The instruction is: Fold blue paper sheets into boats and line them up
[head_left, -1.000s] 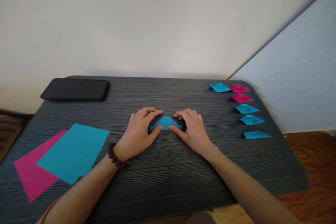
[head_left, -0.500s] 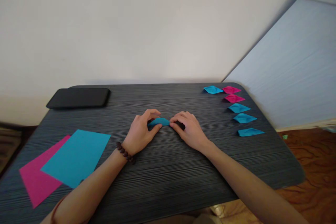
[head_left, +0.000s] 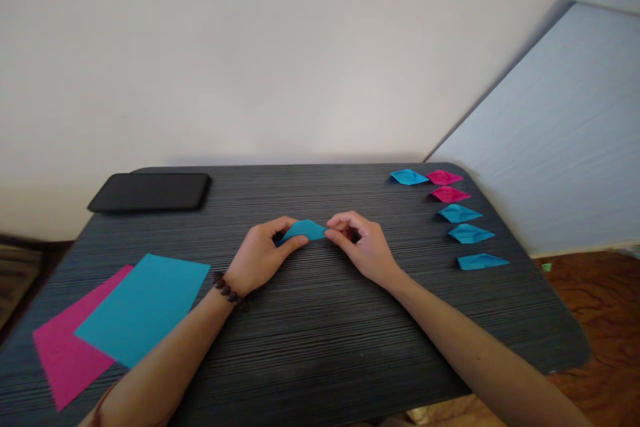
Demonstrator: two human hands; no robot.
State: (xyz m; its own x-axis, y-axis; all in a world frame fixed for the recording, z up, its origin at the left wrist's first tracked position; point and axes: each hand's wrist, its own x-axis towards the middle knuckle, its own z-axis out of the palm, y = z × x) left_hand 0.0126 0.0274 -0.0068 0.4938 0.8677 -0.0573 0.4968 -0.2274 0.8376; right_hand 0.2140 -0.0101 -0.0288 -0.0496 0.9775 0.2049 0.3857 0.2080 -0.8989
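A small piece of folded blue paper (head_left: 309, 229) is held between both hands over the middle of the dark table (head_left: 310, 340). My left hand (head_left: 263, 250) pinches its left part, thumb across the near face and fingers behind. At the paper's right tip, my right hand (head_left: 363, 247) closes thumb and forefinger together on the point. The paper's left end is partly hidden by my left hand. A brown bead bracelet (head_left: 230, 292) circles my left wrist.
To the left, a blue sheet (head_left: 145, 307) overlaps a pink sheet (head_left: 75, 353). A black phone-like slab (head_left: 153, 192) lies at the back left. Down the right side are several folded boat-like papers, including a blue one (head_left: 470, 234) and a pink one (head_left: 451, 194). A wall rises behind.
The folded blue paper is tipped up more, showing more of its near face. My left fingers have closed in behind it. The whole view has shifted slightly.
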